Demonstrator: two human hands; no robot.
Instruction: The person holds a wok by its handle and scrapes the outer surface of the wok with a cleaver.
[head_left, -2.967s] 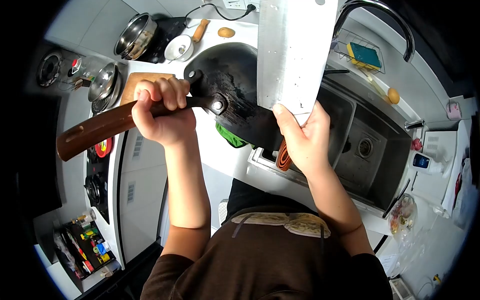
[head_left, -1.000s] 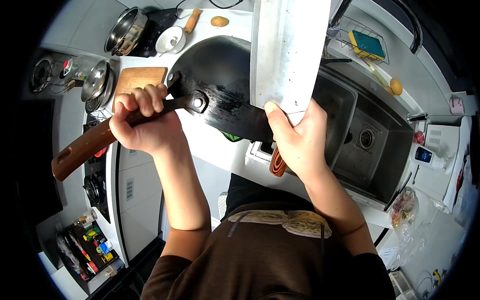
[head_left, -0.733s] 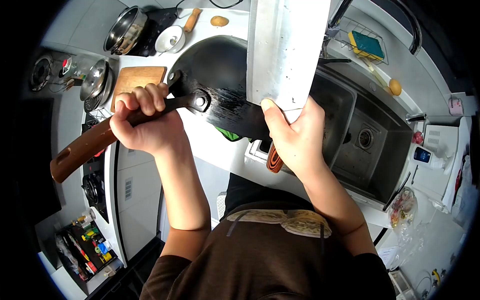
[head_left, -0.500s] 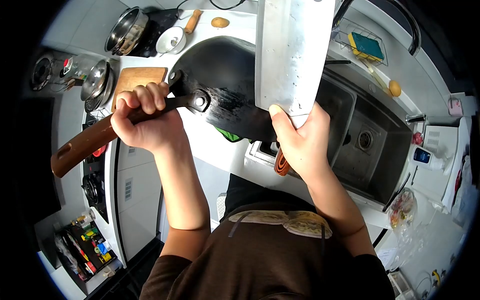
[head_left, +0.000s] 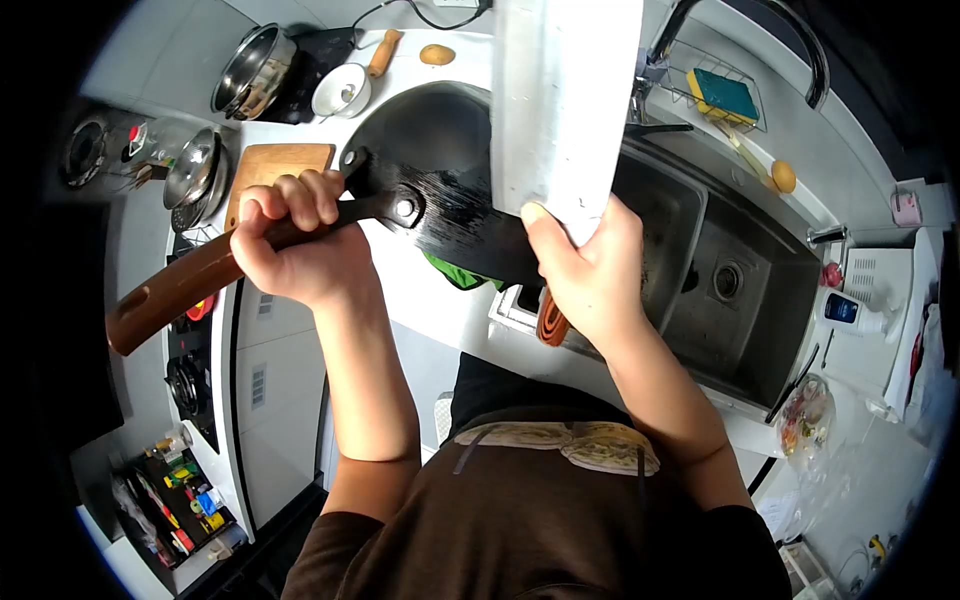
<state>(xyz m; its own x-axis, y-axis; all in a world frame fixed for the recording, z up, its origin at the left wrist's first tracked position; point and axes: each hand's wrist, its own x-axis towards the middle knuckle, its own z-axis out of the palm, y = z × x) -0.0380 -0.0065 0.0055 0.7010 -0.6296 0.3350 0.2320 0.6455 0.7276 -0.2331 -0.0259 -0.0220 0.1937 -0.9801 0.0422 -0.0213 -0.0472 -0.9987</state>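
My left hand (head_left: 300,245) is closed around the brown handle of a black wok (head_left: 440,150). The wok is held up over the counter, its dark surface marked with pale scratches near the handle joint. In my right hand (head_left: 595,275) is a cleaver (head_left: 560,110), its wide bright blade pointing away from me and the brown handle end showing below my fist. The blade overlaps the wok's right side in this view; whether they touch I cannot tell. Something green (head_left: 460,272) shows under the wok's near edge and is mostly hidden.
A double sink (head_left: 765,290) lies to the right, with a sponge (head_left: 725,95) in a wire rack behind it. A cutting board (head_left: 280,165), a white bowl (head_left: 342,90), a steel pot (head_left: 255,70) and a potato (head_left: 437,54) sit at the back left.
My right hand and the cleaver have shifted slightly left in view, covering more of the wok's side. My left hand still grips the wok handle, almost in the same place.
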